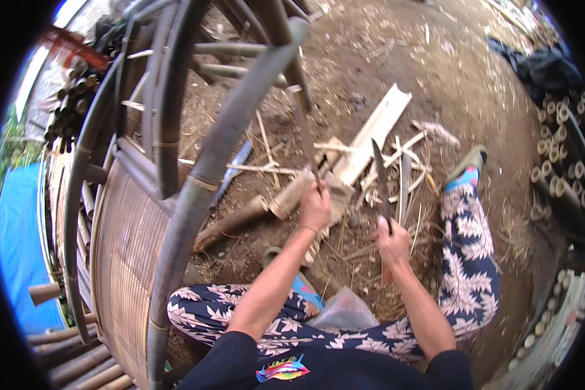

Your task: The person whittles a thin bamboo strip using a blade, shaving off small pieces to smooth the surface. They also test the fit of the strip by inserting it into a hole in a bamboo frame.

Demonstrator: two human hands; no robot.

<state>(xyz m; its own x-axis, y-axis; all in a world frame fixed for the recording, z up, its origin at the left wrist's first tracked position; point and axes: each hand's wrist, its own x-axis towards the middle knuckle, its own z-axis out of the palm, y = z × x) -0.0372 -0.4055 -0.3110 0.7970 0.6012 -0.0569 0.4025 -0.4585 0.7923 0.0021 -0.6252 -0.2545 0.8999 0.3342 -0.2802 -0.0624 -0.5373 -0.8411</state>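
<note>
My left hand point(315, 207) is closed round the lower end of a thin brown bamboo strip point(305, 140), which stands nearly upright and reaches toward the bamboo chair's arm. In my right hand point(394, 244) is a long dark-bladed knife point(381, 175), its point up and away from me. The blade stands apart from the strip. Just past my left hand lies a short chunk of wood or bamboo point(291, 195). Behind the knife, a pale split bamboo length point(376, 138) lies on the dirt among thin strips and shavings point(403, 159).
A large bamboo chair point(205, 166) rises close on my left. Nearby lies a bamboo pole point(234, 224). Between my legs rests a clear plastic bag point(346, 309). Stacked bamboo poles point(559, 156) line the right side, with dark cloth point(543, 68) above. A blue tarp point(23, 247) is far left.
</note>
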